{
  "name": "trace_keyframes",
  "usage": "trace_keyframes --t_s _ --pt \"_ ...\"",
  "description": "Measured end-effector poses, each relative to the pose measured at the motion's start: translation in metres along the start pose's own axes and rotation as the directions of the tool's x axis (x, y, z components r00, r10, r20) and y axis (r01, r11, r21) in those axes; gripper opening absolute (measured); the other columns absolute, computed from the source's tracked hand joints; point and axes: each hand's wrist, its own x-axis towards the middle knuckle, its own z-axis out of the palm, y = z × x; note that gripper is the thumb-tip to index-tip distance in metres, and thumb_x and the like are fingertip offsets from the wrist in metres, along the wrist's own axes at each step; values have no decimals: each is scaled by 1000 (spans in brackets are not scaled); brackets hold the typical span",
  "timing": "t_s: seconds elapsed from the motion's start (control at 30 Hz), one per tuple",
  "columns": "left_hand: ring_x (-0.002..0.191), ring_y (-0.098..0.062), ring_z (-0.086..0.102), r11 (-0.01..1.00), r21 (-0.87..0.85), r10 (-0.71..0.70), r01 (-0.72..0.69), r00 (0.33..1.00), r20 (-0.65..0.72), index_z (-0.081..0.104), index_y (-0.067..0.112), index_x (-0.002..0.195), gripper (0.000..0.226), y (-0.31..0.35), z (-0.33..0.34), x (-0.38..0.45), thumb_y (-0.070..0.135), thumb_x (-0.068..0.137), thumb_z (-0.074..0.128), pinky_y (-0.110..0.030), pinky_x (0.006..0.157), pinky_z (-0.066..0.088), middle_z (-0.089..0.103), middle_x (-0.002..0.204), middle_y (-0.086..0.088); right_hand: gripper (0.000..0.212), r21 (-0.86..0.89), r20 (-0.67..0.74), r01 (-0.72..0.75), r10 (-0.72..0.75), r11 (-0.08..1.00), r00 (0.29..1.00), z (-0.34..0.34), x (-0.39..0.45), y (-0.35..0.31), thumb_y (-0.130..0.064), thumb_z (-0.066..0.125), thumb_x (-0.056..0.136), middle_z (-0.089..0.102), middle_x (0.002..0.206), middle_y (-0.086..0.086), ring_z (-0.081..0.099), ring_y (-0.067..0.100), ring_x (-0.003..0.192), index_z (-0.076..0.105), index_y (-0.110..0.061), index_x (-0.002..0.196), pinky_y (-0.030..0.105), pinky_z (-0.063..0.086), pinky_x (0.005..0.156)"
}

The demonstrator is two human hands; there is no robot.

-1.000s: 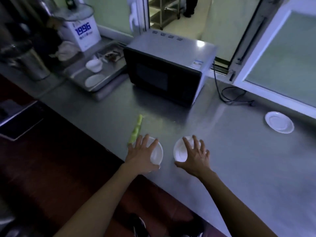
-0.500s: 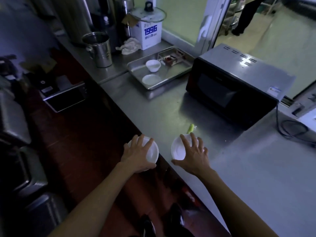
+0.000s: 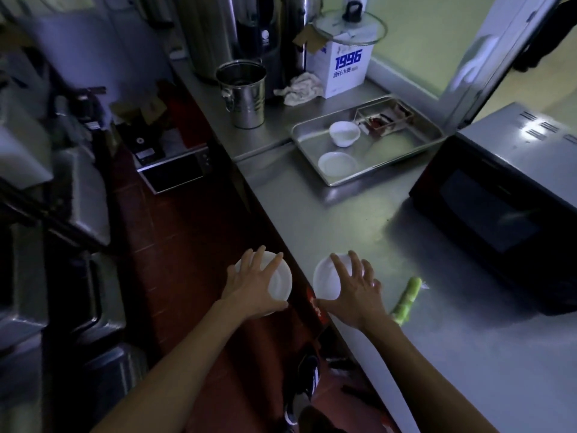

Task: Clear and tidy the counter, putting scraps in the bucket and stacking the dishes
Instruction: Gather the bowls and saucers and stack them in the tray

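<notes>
The person had turned left along the counter (image 3: 359,214) since a second before, carrying both small white dishes off the spot where they had sat beside the green stalk (image 3: 407,300). The left hand (image 3: 254,289) was spread over one white dish (image 3: 279,284), fingers draped across its top and gripping it, and it hung out past the counter's near edge, above the red floor. The right hand (image 3: 354,290) clasped the second white dish (image 3: 323,281) the same way, fingers splayed over it, just over the near edge. The stalk lay on the counter to the right of that hand, untouched, close to the near edge and in front of the microwave (image 3: 499,195).

Ahead, a metal tray (image 3: 415,151) near the far edge held a white bowl (image 3: 344,133) and a white saucer (image 3: 337,164), and a steel bucket (image 3: 243,92) stood beyond its left end. I judged the two dishes were bound for that tray to be stacked, with the stalk yet to go in the bucket.
</notes>
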Motion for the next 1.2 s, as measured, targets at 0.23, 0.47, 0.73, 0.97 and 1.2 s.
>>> trace_keyframes --t_s 0.23,0.47,0.73,0.97,1.2 --pt "148 -28 -10 1000 -5 -30 30 1000 -2 -2 45 151 114 -21 -37 67 79 61 60 -62 113 17 -11 162 1 113 -43 -7 28 -28 999 1000 -25 82 -9 -80 65 66 2 163 5 7 39 147 10 -37 155 61 31 108" --pt "148 -27 -10 997 -47 -58 58 998 -2 -5 47 150 116 -72 -53 106 80 60 58 -60 113 18 -10 162 2 113 -86 -2 47 -47 995 999 -38 144 -47 -81 65 65 5 162 5 9 39 146 9 -37 153 61 32 107" --pt "148 -28 -11 998 -63 14 -13 1000 23 -6 48 149 116 -152 -82 161 79 59 60 -63 112 17 -11 161 2 113 -74 -47 -56 53 996 997 -46 199 -115 -78 69 65 4 164 5 10 39 147 11 -38 154 59 33 108" --pt "148 -28 -9 995 -21 96 -95 995 39 -5 48 149 115 -200 -111 204 81 59 59 -62 112 18 -10 162 2 113 -14 -107 -186 184 982 977 -56 217 -146 -74 73 63 4 163 3 7 37 148 14 -39 152 58 32 107" --pt "145 -28 1 962 54 267 -267 964 5 5 46 148 110 -165 -139 257 84 57 53 -58 109 24 3 158 0 114 102 -152 -311 324 945 934 -62 219 -132 -73 74 62 3 163 -1 7 34 147 16 -38 153 58 28 110"
